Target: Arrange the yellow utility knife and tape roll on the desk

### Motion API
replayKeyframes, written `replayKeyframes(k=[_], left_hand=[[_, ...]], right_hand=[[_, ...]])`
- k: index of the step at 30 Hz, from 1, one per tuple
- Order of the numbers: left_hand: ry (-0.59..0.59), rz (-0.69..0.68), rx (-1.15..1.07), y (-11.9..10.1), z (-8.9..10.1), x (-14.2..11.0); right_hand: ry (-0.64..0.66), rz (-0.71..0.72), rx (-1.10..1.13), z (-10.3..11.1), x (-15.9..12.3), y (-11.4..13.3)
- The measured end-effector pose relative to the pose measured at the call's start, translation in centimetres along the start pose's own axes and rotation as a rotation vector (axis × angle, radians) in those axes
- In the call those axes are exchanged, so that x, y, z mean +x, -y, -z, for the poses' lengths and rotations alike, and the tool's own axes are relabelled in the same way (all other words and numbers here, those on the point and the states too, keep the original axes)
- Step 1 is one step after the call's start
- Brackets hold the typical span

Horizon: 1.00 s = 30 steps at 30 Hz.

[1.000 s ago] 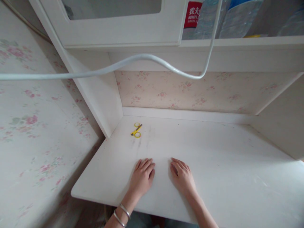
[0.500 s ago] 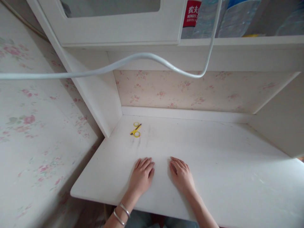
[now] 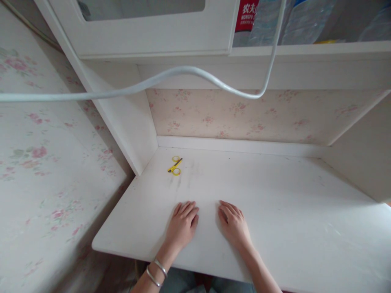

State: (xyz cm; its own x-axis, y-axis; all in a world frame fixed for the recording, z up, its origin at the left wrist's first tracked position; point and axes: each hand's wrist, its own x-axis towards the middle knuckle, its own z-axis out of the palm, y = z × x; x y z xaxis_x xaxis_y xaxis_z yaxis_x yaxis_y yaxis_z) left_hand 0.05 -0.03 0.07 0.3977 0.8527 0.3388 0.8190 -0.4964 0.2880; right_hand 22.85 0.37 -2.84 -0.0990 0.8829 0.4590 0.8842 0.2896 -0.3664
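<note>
Palm down on the white desk (image 3: pixel 262 191) rests my left hand (image 3: pixel 183 221), its fingers stretched forward and holding nothing. Two silver bangles (image 3: pixel 156 272) circle that wrist. My right hand (image 3: pixel 232 224) lies on the desk a short gap to the right, fingers extended and slightly bent, also with nothing in it. Beyond my left hand, toward the back left, sits a yellow and black utility knife (image 3: pixel 175 165). A yellow ring (image 3: pixel 175 158), like a small tape roll, lies behind it, and a similar yellow ring (image 3: pixel 176 172) in front. Neither hand touches them.
A white cable (image 3: pixel 183 70) hangs across the view above the desk. Overhead is a white cabinet (image 3: pixel 155 38) beside an open shelf with clear plastic bottles (image 3: pixel 307 22). White side panels bound the desk left and right, with flowered wallpaper (image 3: pixel 238 112) behind.
The camera view has shifted very slightly. Both hands, the knife and the yellow rings stay in the same places on the desk.
</note>
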Motion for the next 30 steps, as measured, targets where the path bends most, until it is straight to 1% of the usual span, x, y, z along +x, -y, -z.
replayKeyframes(k=[14, 20, 24, 27, 30], left_hand=[[-0.016, -0.003, -0.014, 0.0, 0.1, 0.1], [0.023, 0.019, -0.005, -0.1, 0.1, 0.0], [0.027, 0.020, -0.023, 0.0, 0.0, -0.1], [0.049, 0.010, -0.076, 0.7, 0.1, 0.3], [0.095, -0.010, -0.147, 2.7, 0.9, 1.9]], right_hand=[[-0.007, 0.010, -0.004, -0.2, 0.0, -0.2], [-0.003, 0.006, 0.004, 0.0, 0.0, -0.1], [-0.002, -0.007, 0.013, 0.0, 0.0, -0.1], [0.001, -0.010, 0.022, 0.1, 0.1, 0.0], [0.017, -0.011, 0.020, 0.2, 0.3, 0.1]])
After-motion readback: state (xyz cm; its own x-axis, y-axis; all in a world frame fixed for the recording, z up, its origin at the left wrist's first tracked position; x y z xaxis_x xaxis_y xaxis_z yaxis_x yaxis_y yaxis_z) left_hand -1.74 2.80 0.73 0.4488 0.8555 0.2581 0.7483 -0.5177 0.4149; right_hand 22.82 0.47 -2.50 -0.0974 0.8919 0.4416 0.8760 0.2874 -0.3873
